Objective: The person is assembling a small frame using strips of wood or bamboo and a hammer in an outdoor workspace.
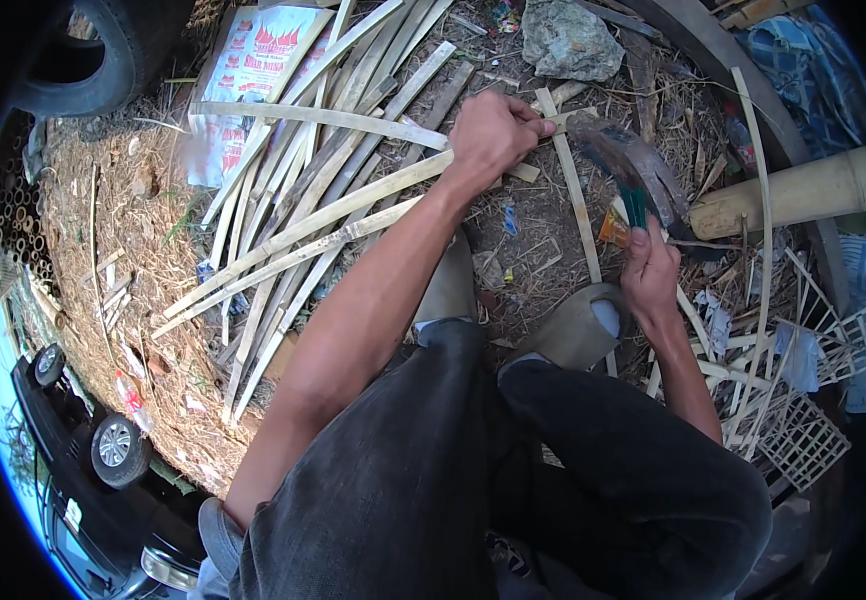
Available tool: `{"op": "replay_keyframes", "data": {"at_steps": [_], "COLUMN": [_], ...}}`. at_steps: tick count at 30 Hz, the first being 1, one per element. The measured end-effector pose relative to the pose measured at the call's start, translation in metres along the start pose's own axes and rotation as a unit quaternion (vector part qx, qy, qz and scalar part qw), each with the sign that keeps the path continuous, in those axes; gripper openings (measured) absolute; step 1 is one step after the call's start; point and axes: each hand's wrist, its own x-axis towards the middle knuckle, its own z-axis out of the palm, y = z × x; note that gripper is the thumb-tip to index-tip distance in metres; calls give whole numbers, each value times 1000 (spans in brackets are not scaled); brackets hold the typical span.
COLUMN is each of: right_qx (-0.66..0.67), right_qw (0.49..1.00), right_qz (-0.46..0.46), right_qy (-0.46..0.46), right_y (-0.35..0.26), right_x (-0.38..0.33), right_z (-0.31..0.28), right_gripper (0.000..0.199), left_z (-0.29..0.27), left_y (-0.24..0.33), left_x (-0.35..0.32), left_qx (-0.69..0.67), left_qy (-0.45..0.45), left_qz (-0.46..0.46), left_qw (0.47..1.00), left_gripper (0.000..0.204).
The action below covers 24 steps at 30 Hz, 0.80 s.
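Note:
My left hand point(498, 138) is closed around the far end of a long bamboo strip point(323, 218), whose other end slants down to the left. Just right of those fingers is the broad, dark blade of a machete point(628, 160). My right hand point(651, 275) grips its green handle, with the blade pointing away and to the left. Another bamboo strip point(575, 195) lies lengthwise on the ground between the two hands, running down to my right shoe point(578, 325). Whether the blade touches any strip I cannot tell.
A pile of split bamboo strips point(353, 90) lies left of my hands. A rock point(571, 40) sits at the far side. To the right are a bamboo pole point(803, 190) and white lattice pieces point(803, 440). A tyre point(103, 55) and a parked black vehicle point(103, 500) are left.

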Motion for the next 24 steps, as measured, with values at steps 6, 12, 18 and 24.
{"op": "replay_keyframes", "data": {"at_steps": [6,12,18,24], "right_qx": [-16,-53,-43,10], "right_qw": [999,998,997,999], "right_qz": [-11,-19,-18,-6], "right_qy": [26,1,63,47], "right_y": [-7,-19,-5,-28], "right_x": [-4,17,11,7], "right_z": [-4,8,0,-3], "right_gripper": [47,34,46,48], "left_z": [-2,3,5,4], "left_y": [-5,-6,-4,-13], "left_x": [5,4,6,0], "left_qx": [-8,-12,-7,0], "left_qy": [-1,-20,-10,-6], "left_qz": [10,15,37,31], "left_qw": [1000,1000,999,999], "left_gripper": [30,31,33,34]}}
